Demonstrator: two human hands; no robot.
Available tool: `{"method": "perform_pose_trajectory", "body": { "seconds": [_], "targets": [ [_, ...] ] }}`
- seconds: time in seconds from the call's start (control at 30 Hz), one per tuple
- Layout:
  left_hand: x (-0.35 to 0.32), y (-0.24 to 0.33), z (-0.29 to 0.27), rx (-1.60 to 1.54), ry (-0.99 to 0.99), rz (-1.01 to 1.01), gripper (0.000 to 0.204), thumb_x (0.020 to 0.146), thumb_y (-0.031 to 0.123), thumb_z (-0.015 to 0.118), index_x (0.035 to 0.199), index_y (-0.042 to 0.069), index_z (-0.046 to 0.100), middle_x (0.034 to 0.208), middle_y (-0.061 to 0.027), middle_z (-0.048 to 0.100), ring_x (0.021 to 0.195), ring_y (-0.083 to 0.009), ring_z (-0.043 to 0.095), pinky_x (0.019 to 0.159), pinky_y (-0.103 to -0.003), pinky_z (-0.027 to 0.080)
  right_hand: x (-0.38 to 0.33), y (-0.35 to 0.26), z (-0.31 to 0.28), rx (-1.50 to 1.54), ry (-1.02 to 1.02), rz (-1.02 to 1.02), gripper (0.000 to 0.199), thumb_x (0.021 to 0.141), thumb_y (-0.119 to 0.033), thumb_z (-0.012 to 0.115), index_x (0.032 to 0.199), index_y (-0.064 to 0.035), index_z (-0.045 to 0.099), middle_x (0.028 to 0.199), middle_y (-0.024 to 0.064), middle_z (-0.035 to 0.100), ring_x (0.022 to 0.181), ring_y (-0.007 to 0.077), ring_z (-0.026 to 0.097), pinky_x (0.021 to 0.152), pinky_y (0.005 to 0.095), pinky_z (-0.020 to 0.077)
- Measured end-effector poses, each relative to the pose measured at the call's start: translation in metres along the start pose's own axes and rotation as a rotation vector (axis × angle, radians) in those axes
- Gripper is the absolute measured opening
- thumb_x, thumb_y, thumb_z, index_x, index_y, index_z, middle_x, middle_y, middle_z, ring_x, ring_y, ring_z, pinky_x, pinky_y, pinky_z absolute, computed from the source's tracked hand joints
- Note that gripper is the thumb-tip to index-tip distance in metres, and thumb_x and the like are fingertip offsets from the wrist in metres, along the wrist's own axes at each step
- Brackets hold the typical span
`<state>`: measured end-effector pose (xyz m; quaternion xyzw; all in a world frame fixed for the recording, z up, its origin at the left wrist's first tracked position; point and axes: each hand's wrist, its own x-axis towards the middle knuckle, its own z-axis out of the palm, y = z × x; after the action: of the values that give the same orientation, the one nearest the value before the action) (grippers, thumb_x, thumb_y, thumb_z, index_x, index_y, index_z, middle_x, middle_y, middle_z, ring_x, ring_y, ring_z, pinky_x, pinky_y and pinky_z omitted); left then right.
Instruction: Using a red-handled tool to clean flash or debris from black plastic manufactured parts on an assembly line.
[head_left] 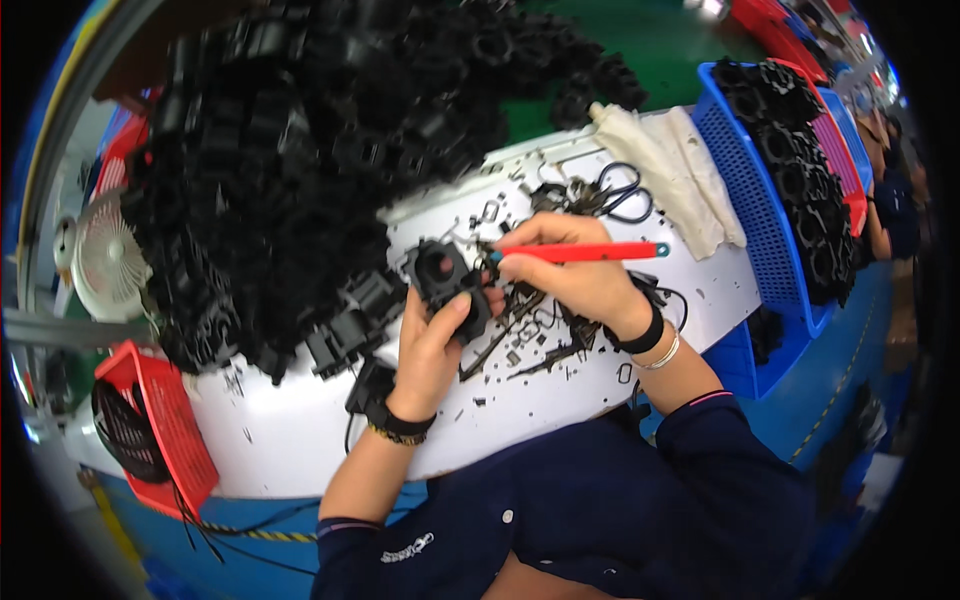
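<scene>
So the left hand (432, 345) is wrapping its grip tight around a black plastic part (447, 280), thumb pressing on the lower right side, holding it up just above the middle of the white counter (300, 430). The right hand (575, 275) is pinching a red-handled knife (585, 252) in a closed, pencil-style grip, and the tip is touching the upper right edge of the part. Looks to me like trimming is going on right now, scraping extra bits off the rim. I'd guess the next move calls for keeping the blade angled away from the left thumb and turning the part to reach a fresh edge.

Black shavings (520, 345) are lying scattered under both hands. A huge pile of black parts (300, 170) is crowding the far left of the counter, scissors (620, 195) and a cloth (670, 170) are sitting toward the far right corner, and a blue basket (745, 190) of parts is hanging off the right edge. A red basket (165, 420) is sitting off the near left edge.
</scene>
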<state>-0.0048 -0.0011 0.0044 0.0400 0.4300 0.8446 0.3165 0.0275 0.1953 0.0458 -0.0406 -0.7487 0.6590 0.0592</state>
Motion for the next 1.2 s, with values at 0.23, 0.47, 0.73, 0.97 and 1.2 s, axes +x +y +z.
{"method": "perform_pose_trajectory", "body": {
  "seconds": [0.23, 0.47, 0.73, 0.97, 1.2],
  "targets": [
    [0.005, 0.004, -0.005, 0.018, -0.038, -0.005, 0.045, 0.096, 0.012, 0.057, 0.133, -0.002, 0.035, 0.123, -0.0204, 0.057, 0.111, -0.0284, 0.063, 0.096, -0.04, 0.053, 0.004, 0.014, 0.006, 0.015, -0.034, -0.067, 0.012, 0.084, -0.007, 0.073, 0.091, 0.0027, 0.069, 0.098, 0.0124, 0.072, 0.082, 0.0104, 0.066, 0.074, 0.024, 0.0533],
    [-0.003, 0.0, -0.006, 0.081, -0.052, 0.004, 0.051, 0.092, 0.006, 0.06, 0.136, 0.0, 0.035, 0.126, -0.018, 0.056, 0.109, -0.0247, 0.063, 0.097, -0.037, 0.052, -0.006, 0.01, 0.012, 0.131, -0.122, 0.062, 0.011, 0.087, -0.002, 0.069, 0.092, 0.0066, 0.064, 0.103, 0.0173, 0.07, 0.081, 0.014, 0.069, 0.074, 0.0267, 0.0571],
    [0.002, 0.0, -0.004, 0.113, -0.059, 0.025, 0.051, 0.091, 0.004, 0.061, 0.135, 0.0, 0.037, 0.124, -0.0147, 0.057, 0.108, -0.0204, 0.063, 0.097, -0.034, 0.05, -0.003, 0.007, 0.013, 0.064, -0.086, 0.059, 0.008, 0.088, -0.001, 0.067, 0.089, 0.0052, 0.063, 0.103, 0.0172, 0.07, 0.078, 0.0148, 0.069, 0.073, 0.0264, 0.0567],
    [0.005, -0.002, -0.006, 0.099, -0.066, 0.083, 0.051, 0.091, 0.006, 0.063, 0.134, 0.0, 0.037, 0.121, -0.0139, 0.056, 0.108, -0.0192, 0.062, 0.098, -0.033, 0.049, 0.003, 0.004, 0.015, 0.087, -0.105, 0.045, 0.008, 0.091, -0.001, 0.065, 0.093, 0.0067, 0.063, 0.101, 0.0154, 0.07, 0.078, 0.0149, 0.068, 0.073, 0.0267, 0.0567],
    [-0.002, -0.01, -0.009, 0.224, -0.063, 0.179, 0.06, 0.087, 0.008, 0.071, 0.136, -0.002, 0.038, 0.124, -0.0102, 0.055, 0.114, -0.016, 0.056, 0.099, -0.03, 0.046, -0.011, 0.008, 0.014, -0.038, -0.073, -0.005, 0.007, 0.089, -0.004, 0.067, 0.088, 0.0028, 0.067, 0.103, 0.0126, 0.072, 0.086, 0.0109, 0.065, 0.079, 0.0262, 0.0529]
  ]
}}
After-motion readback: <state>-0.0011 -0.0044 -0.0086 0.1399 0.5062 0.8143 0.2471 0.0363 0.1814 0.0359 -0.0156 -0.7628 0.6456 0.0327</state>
